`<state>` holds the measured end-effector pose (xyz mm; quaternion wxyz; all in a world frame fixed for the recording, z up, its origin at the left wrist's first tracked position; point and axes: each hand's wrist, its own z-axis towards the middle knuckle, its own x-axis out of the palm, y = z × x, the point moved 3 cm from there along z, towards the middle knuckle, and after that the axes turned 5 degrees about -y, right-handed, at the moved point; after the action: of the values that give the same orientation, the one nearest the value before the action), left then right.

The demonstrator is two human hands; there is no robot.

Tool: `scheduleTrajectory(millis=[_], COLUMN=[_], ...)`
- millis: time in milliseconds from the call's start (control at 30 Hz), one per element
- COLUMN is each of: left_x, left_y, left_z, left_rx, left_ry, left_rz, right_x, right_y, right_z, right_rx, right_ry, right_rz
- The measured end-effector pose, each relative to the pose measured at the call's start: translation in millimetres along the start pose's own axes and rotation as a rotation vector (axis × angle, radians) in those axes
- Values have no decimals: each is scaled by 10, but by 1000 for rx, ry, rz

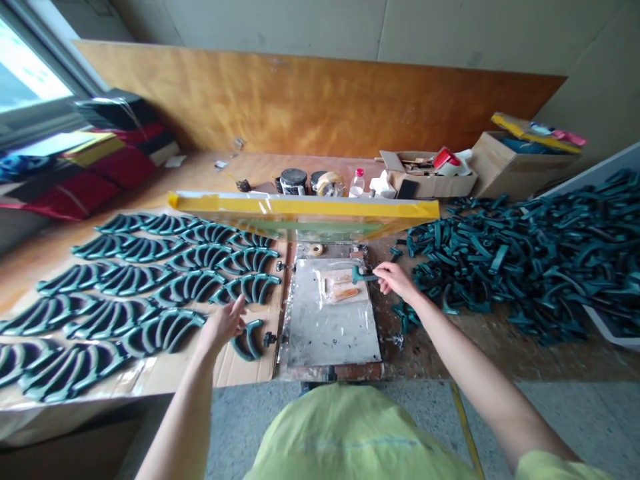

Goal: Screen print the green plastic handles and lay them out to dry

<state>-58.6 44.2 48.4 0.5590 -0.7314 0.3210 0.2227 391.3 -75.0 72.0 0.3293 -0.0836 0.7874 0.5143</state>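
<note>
My right hand pinches one end of a dark green curved plastic piece over the grey metal printing plate. My left hand hovers with fingers spread just above another green curved piece lying on the cardboard sheet left of the plate. A yellow-taped screen frame stands raised above the plate's far end.
Rows of green curved pieces cover the cardboard on the left. A large heap of the same pieces fills the right side. Ink tins, a tape roll, a bottle and cardboard boxes stand at the back.
</note>
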Motion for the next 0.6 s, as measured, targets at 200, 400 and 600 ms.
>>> scheduleTrajectory(millis=[200,400,600], left_x=[-93,-324,-377], left_y=[-1257,-1962,-1772], left_z=[-9,-205,-378], left_rx=[220,432,387], left_ry=[-106,-203,-206], left_rz=[-396,-897,-786], right_x=[630,877,934], right_y=[257,496,435], right_z=[-8,-196,-56], right_rx=[-82,-692,-774], right_ry=[60,-60,-180], right_rz=[-271,-679,-597])
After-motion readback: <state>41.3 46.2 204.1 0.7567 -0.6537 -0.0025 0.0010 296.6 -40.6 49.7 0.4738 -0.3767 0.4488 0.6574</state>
